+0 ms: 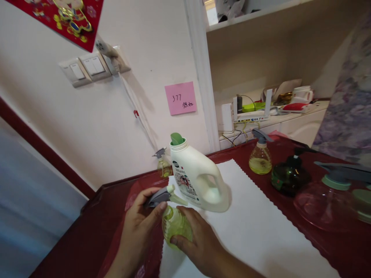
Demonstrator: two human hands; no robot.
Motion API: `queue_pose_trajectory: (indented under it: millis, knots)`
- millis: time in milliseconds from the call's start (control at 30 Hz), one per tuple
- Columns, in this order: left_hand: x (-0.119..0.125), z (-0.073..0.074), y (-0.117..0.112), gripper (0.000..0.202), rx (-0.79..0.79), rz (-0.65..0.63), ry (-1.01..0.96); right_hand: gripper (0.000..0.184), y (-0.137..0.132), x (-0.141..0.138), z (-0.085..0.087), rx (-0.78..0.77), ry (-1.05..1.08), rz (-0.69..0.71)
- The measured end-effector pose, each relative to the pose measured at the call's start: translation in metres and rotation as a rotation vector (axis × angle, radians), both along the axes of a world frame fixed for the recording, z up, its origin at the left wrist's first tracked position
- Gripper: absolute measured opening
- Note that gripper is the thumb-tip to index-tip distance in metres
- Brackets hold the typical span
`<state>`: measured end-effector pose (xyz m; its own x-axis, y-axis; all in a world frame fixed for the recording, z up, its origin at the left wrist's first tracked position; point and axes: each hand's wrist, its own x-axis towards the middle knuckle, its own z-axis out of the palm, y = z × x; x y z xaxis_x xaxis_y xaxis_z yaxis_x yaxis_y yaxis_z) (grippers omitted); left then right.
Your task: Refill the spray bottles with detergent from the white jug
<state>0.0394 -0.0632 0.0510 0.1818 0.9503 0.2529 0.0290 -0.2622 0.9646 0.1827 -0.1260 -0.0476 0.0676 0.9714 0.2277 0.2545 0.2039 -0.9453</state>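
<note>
My left hand (143, 216) grips a grey and pale green spray head (162, 196) between thumb and fingers. Just below it, a small clear bottle (175, 226) of yellow-green liquid is tilted, with my right hand (203, 243) wrapped around its body. The spray head is at the bottle's neck; whether it is seated on the neck I cannot tell. Right behind my hands stands a large white detergent jug (199, 175) with a handle and a printed label. Its mouth has no cap over it, and a green spout (176, 139) sticks up from inside.
A white sheet (261, 227) lies on the dark red table (72, 243). Behind the jug is another spray bottle (164, 166). At the right stand a yellow spray bottle (260, 160), a dark green pump bottle (290, 175) and a pink one (321, 202). A router (252, 116) sits on the shelf.
</note>
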Motion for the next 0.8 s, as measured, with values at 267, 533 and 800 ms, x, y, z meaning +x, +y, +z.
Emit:
queue_pose_trajectory:
  millis: [267,533,800]
  knots:
    - [0.000,-0.014,0.000,0.037,-0.015,0.001,-0.002,0.065,0.000,0.000,0.001,0.005,0.009,-0.010]
    - [0.007,-0.012,-0.003,0.037,-0.053,-0.057,0.008,0.064,0.000,0.002,0.003,0.020,0.038,0.001]
    - [-0.004,-0.028,-0.001,0.061,-0.095,-0.089,0.007,0.056,-0.002,0.002,0.005,0.039,0.055,0.002]
